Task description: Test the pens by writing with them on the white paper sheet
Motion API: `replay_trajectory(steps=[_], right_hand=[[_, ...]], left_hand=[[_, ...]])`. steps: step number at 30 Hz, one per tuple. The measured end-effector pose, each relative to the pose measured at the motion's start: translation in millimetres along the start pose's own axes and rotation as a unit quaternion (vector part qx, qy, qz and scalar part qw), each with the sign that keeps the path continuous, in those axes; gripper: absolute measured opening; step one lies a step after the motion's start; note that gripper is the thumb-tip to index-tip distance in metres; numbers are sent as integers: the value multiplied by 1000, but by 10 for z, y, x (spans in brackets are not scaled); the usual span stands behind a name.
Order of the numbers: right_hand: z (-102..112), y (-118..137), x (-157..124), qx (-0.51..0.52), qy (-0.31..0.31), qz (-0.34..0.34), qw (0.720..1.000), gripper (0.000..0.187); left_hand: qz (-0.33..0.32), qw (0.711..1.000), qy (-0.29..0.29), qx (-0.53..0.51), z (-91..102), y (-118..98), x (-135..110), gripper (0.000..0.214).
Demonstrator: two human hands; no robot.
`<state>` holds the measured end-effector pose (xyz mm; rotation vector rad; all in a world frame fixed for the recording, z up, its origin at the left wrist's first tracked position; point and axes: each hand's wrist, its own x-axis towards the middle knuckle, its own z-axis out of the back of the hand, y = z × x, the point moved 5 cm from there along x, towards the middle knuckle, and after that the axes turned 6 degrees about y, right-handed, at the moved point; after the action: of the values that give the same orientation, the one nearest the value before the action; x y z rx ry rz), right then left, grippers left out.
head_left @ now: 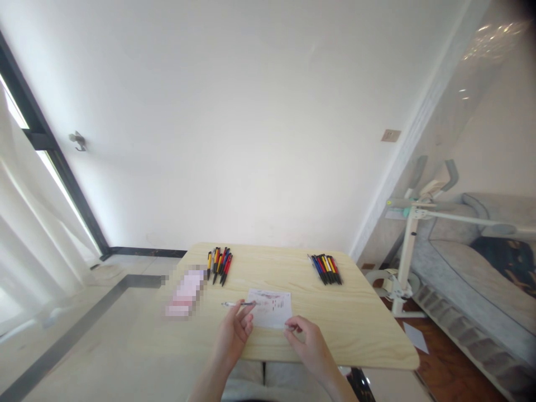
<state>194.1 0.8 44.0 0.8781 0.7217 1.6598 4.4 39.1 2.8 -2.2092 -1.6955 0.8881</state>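
Observation:
My left hand point(235, 333) has its fingers closed on a thin pen point(233, 304) that points left, just left of a small white sheet of paper point(271, 307) marked with scribbles. On the sheet's near right corner rests my right hand point(307, 337), fingers curled in a pinch; whether it holds anything is unclear. The paper lies on a light wooden table point(355, 324). One bundle of coloured pens point(220, 264) lies at the table's far left, another bundle of coloured pens point(325, 268) at the far right.
A blurred pink object point(184, 293) lies on the table's left part. A white stand point(406, 251) and a grey sofa point(473, 279) are to the right. White wall behind, window with curtain point(29, 234) on the left.

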Motion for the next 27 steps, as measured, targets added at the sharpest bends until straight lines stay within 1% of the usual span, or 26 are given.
replay_trajectory(steps=[4, 12, 18, 22, 27], right_hand=[[-8, 4, -5, -7, 4, -6, 1000, 15], [-16, 5, -22, -36, 28, -17, 999, 15], [-44, 9, -24, -51, 38, -13, 998, 15], [-40, 9, -22, -61, 40, -11, 997, 15], [29, -33, -31, -63, 27, -12, 998, 15]], left_hand=[[10, 1000, -2, -26, -4, 15, 6, 4], [5, 1000, -8, -19, -18, 14, -11, 5], [4, 1000, 1, -26, 22, -10, 18, 6], [7, 1000, -2, -29, 52, -5, 50, 5], [13, 999, 5, -39, 45, -8, 64, 6]])
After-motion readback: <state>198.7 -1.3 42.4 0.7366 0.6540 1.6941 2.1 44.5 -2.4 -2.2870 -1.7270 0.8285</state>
